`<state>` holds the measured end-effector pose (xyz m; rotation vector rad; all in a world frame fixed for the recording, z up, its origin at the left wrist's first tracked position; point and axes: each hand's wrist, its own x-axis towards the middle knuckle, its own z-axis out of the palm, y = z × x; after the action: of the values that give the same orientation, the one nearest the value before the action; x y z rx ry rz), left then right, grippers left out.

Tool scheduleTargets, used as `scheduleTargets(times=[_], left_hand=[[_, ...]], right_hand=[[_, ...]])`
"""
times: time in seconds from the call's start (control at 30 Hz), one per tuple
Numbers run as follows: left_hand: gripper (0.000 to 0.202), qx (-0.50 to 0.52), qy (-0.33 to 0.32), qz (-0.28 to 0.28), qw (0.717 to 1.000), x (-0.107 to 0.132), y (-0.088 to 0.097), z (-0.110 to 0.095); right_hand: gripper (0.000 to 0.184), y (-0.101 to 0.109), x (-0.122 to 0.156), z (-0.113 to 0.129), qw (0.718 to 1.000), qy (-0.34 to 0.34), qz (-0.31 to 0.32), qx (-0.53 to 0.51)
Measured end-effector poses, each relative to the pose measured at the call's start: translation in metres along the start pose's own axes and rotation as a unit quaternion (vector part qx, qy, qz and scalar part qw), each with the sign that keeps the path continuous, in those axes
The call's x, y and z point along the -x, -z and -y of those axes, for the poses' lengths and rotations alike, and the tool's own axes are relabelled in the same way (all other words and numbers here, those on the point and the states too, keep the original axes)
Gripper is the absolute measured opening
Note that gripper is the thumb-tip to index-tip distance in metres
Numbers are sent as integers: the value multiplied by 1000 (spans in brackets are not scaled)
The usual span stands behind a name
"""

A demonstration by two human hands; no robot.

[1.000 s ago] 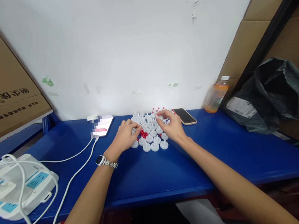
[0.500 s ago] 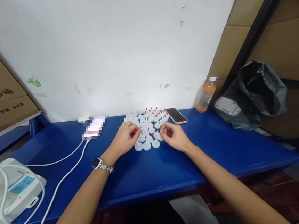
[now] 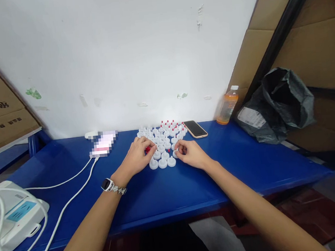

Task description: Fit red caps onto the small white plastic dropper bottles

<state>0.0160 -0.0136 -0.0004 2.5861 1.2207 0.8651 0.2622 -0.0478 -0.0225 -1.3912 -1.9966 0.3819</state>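
In the head view, a cluster of white caps [image 3: 161, 149] is seen standing in close rows on the blue table [image 3: 168, 195], towards the far wall. Those at the far right of the cluster carry red tips. The left hand [image 3: 135, 158] is curled at the cluster's left edge, its fingertips drawn in around a few small red pieces [image 3: 148, 149]; whether these are truly gripped cannot be told. The right hand [image 3: 191, 154] is pinched on a single white cap [image 3: 175, 153] at the near right corner of the cluster, held between thumb and forefinger. A wristwatch [image 3: 110, 184] is worn on the left wrist.

The caps are judged light, stiff and smooth, and easily tipped or scattered by a brushing finger. Each is best taken by the rim of its round base and lifted straight up, so that its neighbours are not disturbed. The red pieces are judged tiny and prone to slip, so a fine fingertip pinch is called for.

To the right are set a dark phone [image 3: 195, 129], an orange bottle [image 3: 227, 106] and a black bag [image 3: 276, 108]. To the left lie a charging phone [image 3: 103, 143], its white cable [image 3: 63, 181] and a power strip [image 3: 15, 217].
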Motion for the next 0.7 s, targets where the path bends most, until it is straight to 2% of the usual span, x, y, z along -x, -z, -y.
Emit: scheduleTargets(times=[0.17, 0.3, 0.53, 0.7], left_hand=[[30, -3, -2, 5, 1000, -1, -2, -2], [28, 1, 2, -1, 1000, 0, 1, -1], [30, -12, 38, -45, 998, 1, 19, 6], [30, -16, 62, -57, 996, 2, 23, 14]], right_hand=[[15, 1, -13, 12, 990, 49, -62, 120], [18, -3, -27, 12, 982, 45, -16, 183], [13, -9, -30, 4, 983, 31, 10, 178], [14, -5, -36, 20, 989, 49, -11, 138]])
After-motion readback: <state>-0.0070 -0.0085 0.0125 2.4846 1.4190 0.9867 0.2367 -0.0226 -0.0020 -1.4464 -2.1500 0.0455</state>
